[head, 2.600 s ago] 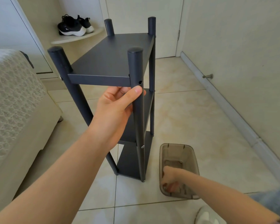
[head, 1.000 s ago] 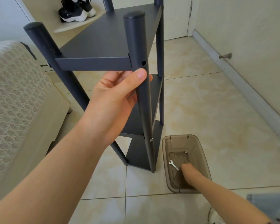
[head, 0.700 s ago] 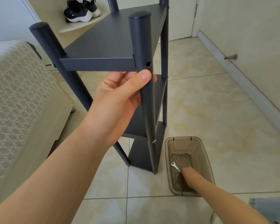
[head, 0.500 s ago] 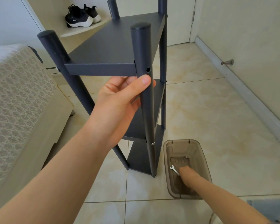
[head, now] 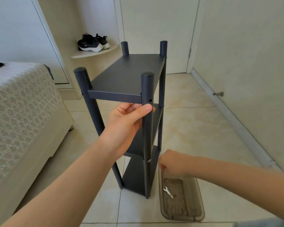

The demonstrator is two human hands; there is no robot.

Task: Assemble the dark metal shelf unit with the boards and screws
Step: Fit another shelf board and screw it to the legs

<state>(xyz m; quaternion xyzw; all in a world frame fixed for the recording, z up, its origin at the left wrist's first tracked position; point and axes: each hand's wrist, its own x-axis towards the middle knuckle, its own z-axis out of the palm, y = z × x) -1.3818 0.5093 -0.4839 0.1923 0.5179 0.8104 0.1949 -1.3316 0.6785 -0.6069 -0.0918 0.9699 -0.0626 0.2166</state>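
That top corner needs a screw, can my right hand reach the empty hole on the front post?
Probably yes: the hole in the front post sits bare just above the left hand gripping it, with open space to the right hand.

Left hand (head: pixel 126 123) grips, right hand (head: pixel 170 163) is curled
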